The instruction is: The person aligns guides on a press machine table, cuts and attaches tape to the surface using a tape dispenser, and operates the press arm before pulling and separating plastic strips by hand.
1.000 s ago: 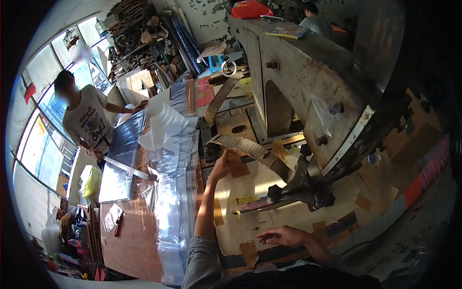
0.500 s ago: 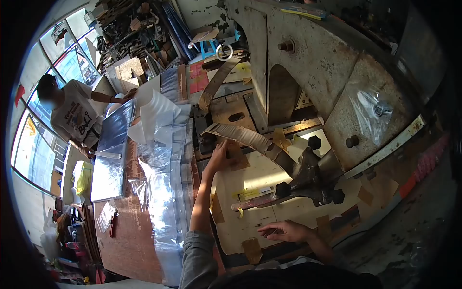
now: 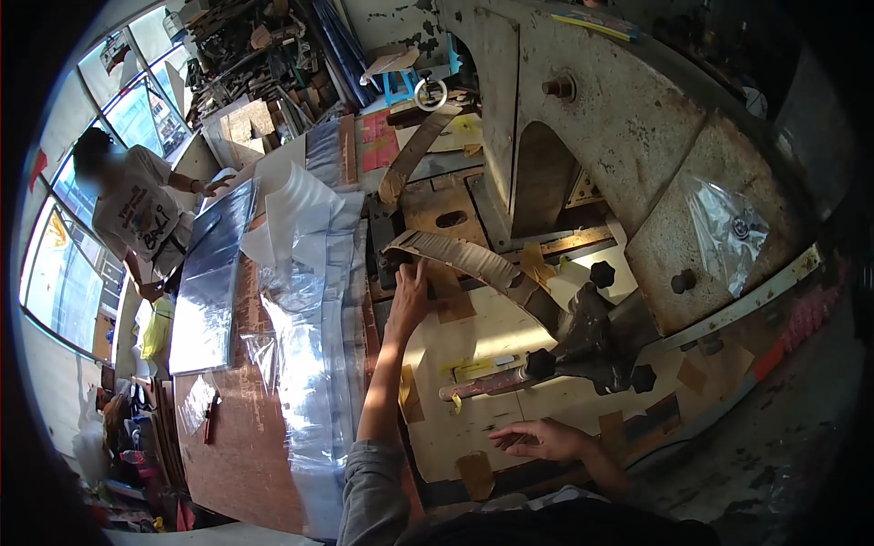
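My left hand [image 3: 411, 296] reaches forward to the near end of a curved, tape-wrapped arm [image 3: 478, 264] on the machine [image 3: 628, 164]. Its fingertips are at or just under that end, and what they hold, if anything, is hidden. Above the pale board [image 3: 464, 428] hovers my right hand [image 3: 542, 440], fingers loosely extended, with nothing in it. Beyond my right hand lie a reddish bar [image 3: 487, 384] and black star knobs [image 3: 541, 364]. Patches of brown tape [image 3: 475, 475] stick to the board.
Clear plastic sheets [image 3: 319, 400] cover part of the brown table [image 3: 246, 464] at left. A co-worker [image 3: 141, 209] stands behind a shiny film stack [image 3: 209, 300]. A red-handled tool [image 3: 210, 420] lies on the table. Stacked scrap fills the back left.
The view has shifted, bringing the machine's side closer. The co-worker's near hand no longer shows the pale strip, and the other hand has lifted off the stack. My hands stay nearly in place.
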A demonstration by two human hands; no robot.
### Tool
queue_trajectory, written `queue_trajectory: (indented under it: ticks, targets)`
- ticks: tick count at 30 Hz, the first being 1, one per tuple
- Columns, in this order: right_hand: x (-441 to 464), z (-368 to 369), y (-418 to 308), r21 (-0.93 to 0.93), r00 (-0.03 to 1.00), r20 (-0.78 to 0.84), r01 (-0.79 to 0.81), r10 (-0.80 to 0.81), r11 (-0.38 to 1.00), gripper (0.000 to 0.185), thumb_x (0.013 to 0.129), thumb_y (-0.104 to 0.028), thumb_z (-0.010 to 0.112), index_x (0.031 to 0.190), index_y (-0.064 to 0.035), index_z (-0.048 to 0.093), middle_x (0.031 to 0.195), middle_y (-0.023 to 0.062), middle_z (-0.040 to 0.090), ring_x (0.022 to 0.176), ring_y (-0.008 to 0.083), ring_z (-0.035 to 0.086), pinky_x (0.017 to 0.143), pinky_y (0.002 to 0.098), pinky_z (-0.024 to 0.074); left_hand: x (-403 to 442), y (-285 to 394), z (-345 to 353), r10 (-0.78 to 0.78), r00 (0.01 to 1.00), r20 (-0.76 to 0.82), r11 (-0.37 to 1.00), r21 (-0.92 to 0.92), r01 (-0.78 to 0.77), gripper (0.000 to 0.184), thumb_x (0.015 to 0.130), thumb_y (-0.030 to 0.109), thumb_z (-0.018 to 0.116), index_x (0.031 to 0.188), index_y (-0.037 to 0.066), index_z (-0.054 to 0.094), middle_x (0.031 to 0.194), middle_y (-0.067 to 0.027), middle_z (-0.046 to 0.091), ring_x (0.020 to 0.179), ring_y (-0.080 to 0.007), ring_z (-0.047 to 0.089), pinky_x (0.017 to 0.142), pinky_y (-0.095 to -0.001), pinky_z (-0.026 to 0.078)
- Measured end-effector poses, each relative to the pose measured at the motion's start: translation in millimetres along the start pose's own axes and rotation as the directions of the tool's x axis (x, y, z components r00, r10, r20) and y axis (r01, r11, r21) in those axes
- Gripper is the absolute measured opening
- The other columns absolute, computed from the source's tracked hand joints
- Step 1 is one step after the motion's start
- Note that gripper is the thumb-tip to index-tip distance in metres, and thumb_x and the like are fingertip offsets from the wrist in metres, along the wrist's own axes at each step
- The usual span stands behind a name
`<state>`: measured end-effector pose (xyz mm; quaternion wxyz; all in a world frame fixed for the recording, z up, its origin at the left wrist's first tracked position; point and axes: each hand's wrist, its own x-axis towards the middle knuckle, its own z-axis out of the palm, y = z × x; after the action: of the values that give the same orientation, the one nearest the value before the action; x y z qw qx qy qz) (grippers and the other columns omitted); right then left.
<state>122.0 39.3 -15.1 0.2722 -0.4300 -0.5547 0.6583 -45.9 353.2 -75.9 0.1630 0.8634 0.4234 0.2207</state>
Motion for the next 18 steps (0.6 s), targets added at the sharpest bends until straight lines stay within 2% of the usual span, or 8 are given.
queue_trajectory:
  ticks: [3, 6, 7, 11, 14, 18]
  targets:
    - [-1, 0, -1, 0.025, 1.000, 0.000, -0.003, 0.003, 1.000, 0.040, 0.093, -0.024, 0.057, 0.129, -0.0088, 0.051, 0.111, 0.0091, 0.062, 0.102, 0.0146, 0.058, 0.087, 0.0289, 0.0472, -13, 27, -15, -0.017, 0.999, -0.042, 0.997, 0.072, 0.020, 0.091, 0.065, 0.031, 0.079, 0.140, 0.009, 0.031, 0.123, -0.0188, 0.042, 0.113, -0.0373, 0.043, 0.099, -0.0470, 0.035]
    - [-2, -2, -3, 0.020, 1.000, 0.000, -0.019, 0.019, 1.000, 0.041, 0.092, -0.025, 0.057, 0.129, -0.0086, 0.051, 0.111, 0.0089, 0.062, 0.102, 0.0146, 0.059, 0.087, 0.0290, 0.0474, -30, 26, -7, 0.288, 0.958, -0.016, 0.942, 0.185, -0.280, 0.079, 0.078, 0.030, 0.069, 0.142, 0.009, 0.029, 0.140, -0.0135, 0.038, 0.127, -0.0280, 0.039, 0.106, -0.0453, 0.029]
    - [-2, -1, -3, 0.016, 1.000, 0.003, -0.025, 0.025, 1.000, 0.041, 0.092, -0.026, 0.057, 0.129, -0.0085, 0.051, 0.111, 0.0088, 0.063, 0.101, 0.0145, 0.059, 0.087, 0.0290, 0.0475, -36, 29, -7, 0.226, 0.954, 0.198, 0.952, 0.163, -0.260, 0.068, 0.088, 0.036, 0.056, 0.143, 0.010, 0.028, 0.149, -0.0081, 0.029, 0.136, -0.0218, 0.030, 0.112, -0.0473, 0.018]
    - [0, -2, 0, 0.014, 1.000, 0.004, -0.012, 0.012, 1.000, 0.042, 0.092, -0.028, 0.057, 0.129, -0.0088, 0.051, 0.111, 0.0090, 0.063, 0.099, 0.0144, 0.059, 0.086, 0.0288, 0.0476, -46, 31, 2, 0.227, 0.948, 0.223, 0.927, 0.248, -0.281, 0.064, 0.093, 0.048, 0.041, 0.143, 0.010, 0.030, 0.149, -0.0080, 0.028, 0.137, -0.0210, 0.028, 0.112, -0.0537, 0.007]
    - [-1, -2, 0, 0.017, 1.000, -0.002, -0.004, 0.004, 1.000, 0.042, 0.092, -0.028, 0.057, 0.129, -0.0088, 0.051, 0.110, 0.0093, 0.063, 0.098, 0.0144, 0.060, 0.085, 0.0288, 0.0476, -37, 38, 5, 0.171, 0.964, 0.205, 0.939, 0.263, -0.222, 0.065, 0.093, 0.049, 0.042, 0.142, 0.008, 0.031, 0.147, -0.0089, 0.032, 0.135, -0.0214, 0.032, 0.112, -0.0536, 0.010]
    - [-1, -3, -2, 0.008, 1.000, -0.011, -0.005, 0.005, 1.000, 0.041, 0.092, -0.027, 0.057, 0.128, -0.0078, 0.052, 0.109, 0.0094, 0.063, 0.099, 0.0143, 0.059, 0.085, 0.0287, 0.0474, -26, 36, 12, 0.129, 0.989, 0.066, 0.952, 0.271, -0.143, 0.064, 0.092, 0.049, 0.043, 0.138, 0.005, 0.036, 0.143, -0.0119, 0.039, 0.132, -0.0232, 0.038, 0.110, -0.0546, 0.014]
